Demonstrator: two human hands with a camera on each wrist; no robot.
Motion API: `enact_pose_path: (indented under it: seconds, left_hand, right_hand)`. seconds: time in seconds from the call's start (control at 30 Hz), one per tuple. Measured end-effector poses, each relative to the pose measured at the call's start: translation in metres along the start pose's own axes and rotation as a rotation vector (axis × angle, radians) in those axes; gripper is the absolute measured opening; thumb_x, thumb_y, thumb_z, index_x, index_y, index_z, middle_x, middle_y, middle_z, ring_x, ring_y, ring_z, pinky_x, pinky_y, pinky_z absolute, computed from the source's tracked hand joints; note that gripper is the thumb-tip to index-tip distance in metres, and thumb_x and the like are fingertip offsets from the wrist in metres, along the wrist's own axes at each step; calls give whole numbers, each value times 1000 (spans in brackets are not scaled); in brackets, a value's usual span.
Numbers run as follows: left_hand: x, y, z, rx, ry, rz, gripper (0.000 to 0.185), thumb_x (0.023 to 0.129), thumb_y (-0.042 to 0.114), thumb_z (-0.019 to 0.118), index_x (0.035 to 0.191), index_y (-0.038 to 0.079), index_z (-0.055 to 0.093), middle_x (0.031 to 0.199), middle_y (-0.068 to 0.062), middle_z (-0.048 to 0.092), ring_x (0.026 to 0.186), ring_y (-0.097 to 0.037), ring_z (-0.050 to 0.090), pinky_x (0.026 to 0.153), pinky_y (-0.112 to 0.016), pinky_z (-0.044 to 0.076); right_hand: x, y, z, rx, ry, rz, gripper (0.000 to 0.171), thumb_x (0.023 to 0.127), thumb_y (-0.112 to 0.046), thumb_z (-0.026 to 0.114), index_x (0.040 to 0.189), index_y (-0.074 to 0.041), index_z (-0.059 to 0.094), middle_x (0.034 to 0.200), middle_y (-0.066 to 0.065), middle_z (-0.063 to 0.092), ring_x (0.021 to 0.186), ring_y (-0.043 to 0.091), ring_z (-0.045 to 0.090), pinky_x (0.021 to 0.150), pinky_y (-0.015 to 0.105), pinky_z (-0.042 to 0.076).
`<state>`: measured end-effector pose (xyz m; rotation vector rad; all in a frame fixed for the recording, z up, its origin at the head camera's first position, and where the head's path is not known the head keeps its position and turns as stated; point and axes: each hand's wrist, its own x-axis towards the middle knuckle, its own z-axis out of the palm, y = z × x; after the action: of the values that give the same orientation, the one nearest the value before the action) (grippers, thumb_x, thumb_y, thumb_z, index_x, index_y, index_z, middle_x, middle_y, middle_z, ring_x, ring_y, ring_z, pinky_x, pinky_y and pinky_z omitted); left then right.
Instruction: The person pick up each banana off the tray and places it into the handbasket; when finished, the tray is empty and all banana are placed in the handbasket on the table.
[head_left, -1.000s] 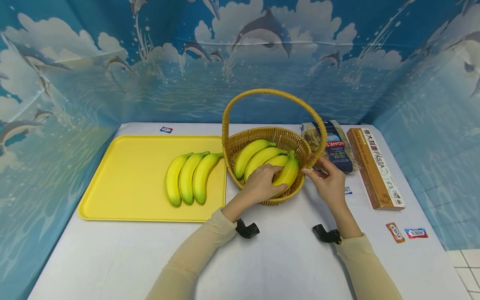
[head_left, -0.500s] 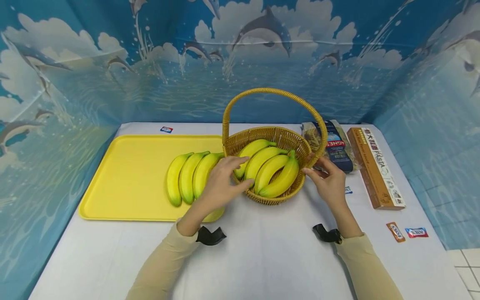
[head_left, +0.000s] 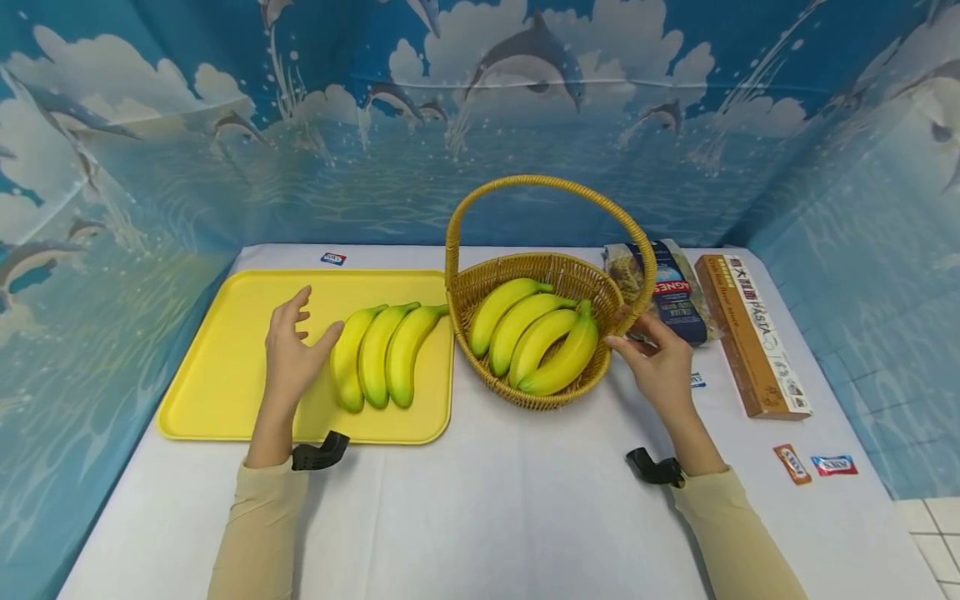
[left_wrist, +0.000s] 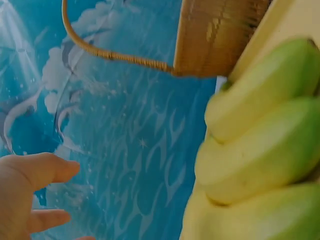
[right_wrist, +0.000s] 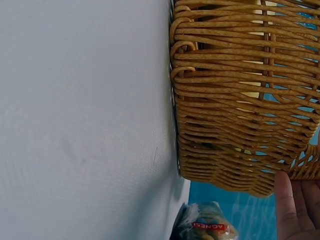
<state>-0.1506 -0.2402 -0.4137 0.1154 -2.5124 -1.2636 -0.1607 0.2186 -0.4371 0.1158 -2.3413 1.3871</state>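
My left hand point(head_left: 292, 354) hovers over the left part of the yellow tray point(head_left: 210, 358), fingers spread and holding nothing. Three bananas point(head_left: 402, 358) lie side by side on the tray, just right of that hand; the left wrist view shows the bananas point(left_wrist: 265, 165) close up. Beside the tray stands a wicker basket point(head_left: 551, 402) with a tall arched handle and several bananas point(head_left: 558, 367) inside. My right hand point(head_left: 660, 367) pinches the basket's right rim near the foot of the handle. From the right wrist, the woven basket wall point(right_wrist: 230, 115) fills much of the view.
Behind the right hand lies a pasta bag point(head_left: 678, 292), with a long brown pasta box point(head_left: 753, 337) to its right. Small wrapped snacks point(head_left: 792, 464) lie at the front right, and another small packet point(head_left: 333, 259) lies behind the tray. A dolphin-print curtain surrounds the table.
My left hand has let go of a banana in the basket and moved left, past the three bananas, to above the tray. My right hand stays on the basket rim.
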Motion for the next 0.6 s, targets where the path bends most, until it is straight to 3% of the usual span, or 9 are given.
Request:
enact_pose_path:
  seconds: [0.1,0.3,0.6]
  left_hand:
    - [4,-10,-3,-7,8,-45,70,89,15,69,151,8,37,144,-24,40,125,-40,43,99,-54,40]
    - [5,-21,1,-13,-30,-90,72,89,17,69,152,9,34,144,-24,39,125,-40,42,100,-55,39]
    - [7,-38,16,51,-174,-146,74,90,19,68,153,6,31,147,-25,36,129,-44,42,103,-57,39]
  right_hand:
    - [-1,-9,-1,4,-1,13,44,81,0,75,123,3,65,112,24,68,92,-14,55,75,2,47]
    - [1,4,0,1,-2,21,43,81,0,76,123,2,65,108,23,68,91,-13,54,75,2,47]
    - [2,9,-1,15,-5,2,45,80,-6,78,123,-4,67,109,18,70,92,-12,56,75,3,48]
